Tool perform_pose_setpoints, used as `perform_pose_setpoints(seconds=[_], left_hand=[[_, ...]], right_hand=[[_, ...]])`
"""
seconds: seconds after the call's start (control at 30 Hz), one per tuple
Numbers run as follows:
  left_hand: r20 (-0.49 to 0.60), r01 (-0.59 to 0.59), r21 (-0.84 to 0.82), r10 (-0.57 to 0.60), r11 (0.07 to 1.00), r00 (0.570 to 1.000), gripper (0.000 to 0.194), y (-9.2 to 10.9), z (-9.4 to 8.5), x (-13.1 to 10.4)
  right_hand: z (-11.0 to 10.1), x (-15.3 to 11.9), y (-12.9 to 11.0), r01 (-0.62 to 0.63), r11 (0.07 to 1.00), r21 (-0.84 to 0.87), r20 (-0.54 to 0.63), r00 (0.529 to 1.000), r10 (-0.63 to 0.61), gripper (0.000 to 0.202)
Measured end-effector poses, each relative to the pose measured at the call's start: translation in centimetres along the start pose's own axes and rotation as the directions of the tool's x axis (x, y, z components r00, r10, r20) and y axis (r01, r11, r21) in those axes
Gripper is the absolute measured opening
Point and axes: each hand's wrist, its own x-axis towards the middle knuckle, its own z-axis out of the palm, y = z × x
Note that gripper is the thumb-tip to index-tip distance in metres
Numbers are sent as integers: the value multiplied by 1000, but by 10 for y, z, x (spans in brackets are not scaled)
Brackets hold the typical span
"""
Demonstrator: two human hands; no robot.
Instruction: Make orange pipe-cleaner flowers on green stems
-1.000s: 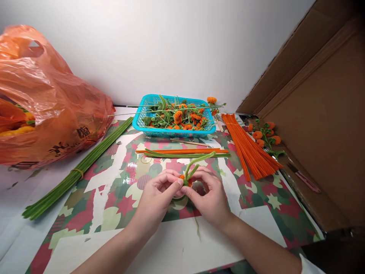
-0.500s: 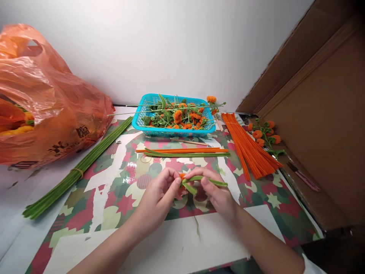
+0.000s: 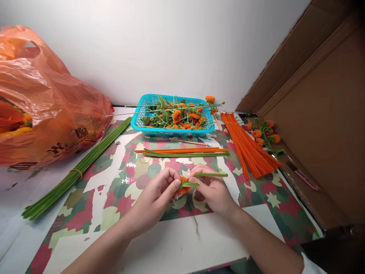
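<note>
My left hand (image 3: 158, 194) is closed, thumb and fingers pinching a small orange pipe-cleaner flower (image 3: 184, 189) from its left side. Green pipe-cleaner ends (image 3: 211, 175) stick out to the right from the flower. Around one of these green strands the thumb and forefinger of my right hand (image 3: 214, 189) are closed, right beside the flower. Both hands are above the table's middle, just beyond a white sheet (image 3: 171, 243). My fingers hide part of the flower and where the green strands join it.
Behind stands a blue basket (image 3: 171, 131) of orange flowers and green pieces. Orange and green pipe cleaners (image 3: 185, 150) lie before it. A green bundle (image 3: 76, 173) and orange bag (image 3: 54, 99) are left; an orange bundle (image 3: 249, 152), knife (image 3: 303, 177) and cardboard (image 3: 308, 133) right.
My right thumb and fingers have moved left, in closer to the flower. The free green ends have shifted, one now pointing right rather than down. More of the orange flower shows.
</note>
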Motion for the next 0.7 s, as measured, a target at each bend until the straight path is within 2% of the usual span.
perform_pose_setpoints(seconds=[0.23, 0.37, 0.53, 0.7], left_hand=[[16, 28, -82, -27, 996, 1000, 24, -1, -3, 2], [-12, -31, -100, 30, 995, 999, 15, -3, -3, 1], [-112, -220, 61, 226, 974, 968, 11, -3, 3, 1], [-190, -285, 280, 344, 917, 920, 5, -4, 4, 2]], right_hand=[[1, -2, -1, -95, 986, 140, 24, 995, 92, 14], [4, -3, -5, -26, 999, 39, -55, 998, 28, 14], [7, -4, -4, 32, 997, -72, -157, 987, -43, 12], [8, -7, -4, 64, 992, -108, -147, 986, -80, 12]])
